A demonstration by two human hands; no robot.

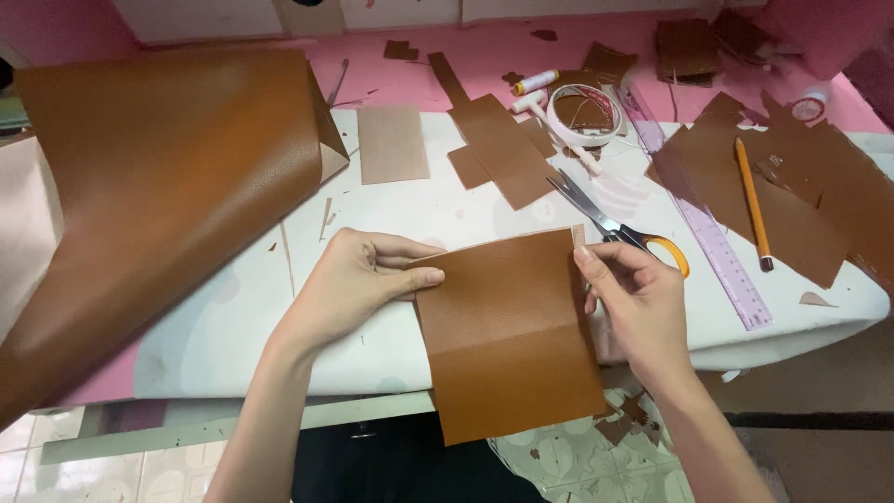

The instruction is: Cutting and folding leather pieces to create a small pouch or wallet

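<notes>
Brown leather, a rectangular piece (507, 335), lies in front of you at the near edge of the table (233, 326), its lower part hanging past that edge. A faint crease runs across it below the middle. Your left hand (358, 279) is closed on the piece's upper left edge, thumb on top and fingers beneath. Your right hand (633, 298) pinches the upper right edge, thumb and forefinger at the corner where a thin pale strip of the underside shows.

Scissors (605, 224) with an orange handle lie just behind your right hand, blades pointing up and to the left; the hand partly covers the handle. A clear ruler (712, 237) runs diagonally to the right of the scissors, and an orange pencil (752, 200) rests further right on a dark brown sheet (801, 214).

A large roll of brown leather (158, 196) occupies the left side of the table, one corner turned back to show a pale underside. Behind the held piece sit a pale rectangular offcut (392, 142) and several brown cut pieces (503, 149), overlapping one another. A ring of tape (585, 110) and a thread spool (535, 82) stand near the far edge. Small brown scraps (633, 419) lie on the floor below your right wrist.
</notes>
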